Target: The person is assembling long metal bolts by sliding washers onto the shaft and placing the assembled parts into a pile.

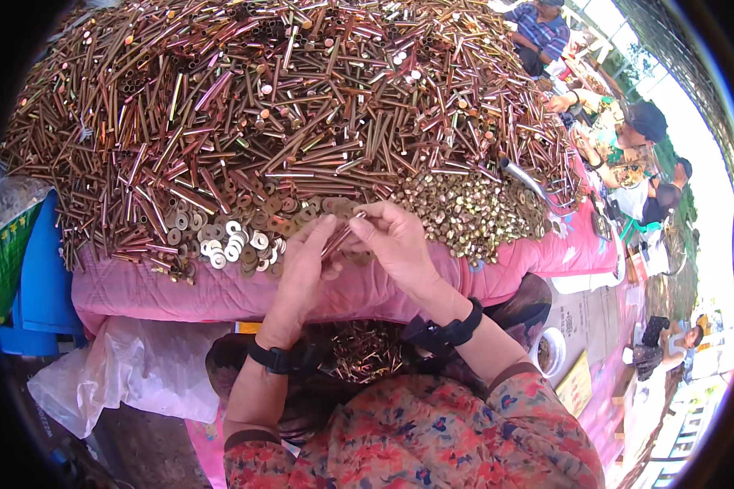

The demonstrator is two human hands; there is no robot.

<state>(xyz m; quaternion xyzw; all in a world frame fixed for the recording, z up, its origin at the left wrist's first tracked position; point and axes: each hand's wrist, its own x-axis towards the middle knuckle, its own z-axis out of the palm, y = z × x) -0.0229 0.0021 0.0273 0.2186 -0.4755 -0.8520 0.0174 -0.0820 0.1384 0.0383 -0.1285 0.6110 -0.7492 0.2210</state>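
Flowered shirt (pixel 457 432) nearest, forearms reaching up to the table's near edge; black bands on both wrists. Left hand (pixel 306 253) and right hand (pixel 395 240) meet over the middle of that edge; a coppery metal rod (pixel 335 240), perhaps more than one, lies between them; left fingers pinching its length, right thumb and forefinger pinching near its upper end.

Table under a pink quilted cover (pixel 179 293); flat washers (pixel 236 240) along the near edge, left of the hands; small brassy nuts (pixel 465 216) toward the near right corner; broad heap of loose rods (pixel 302 106) behind, to the far edge.

Progress, as judged: piece in hand seems unfinished; whether it carries a washer or nut, cannot tell; pile of metal pieces (pixel 363 352) at the lap, below the near edge, may be work done; heap suggests much left.
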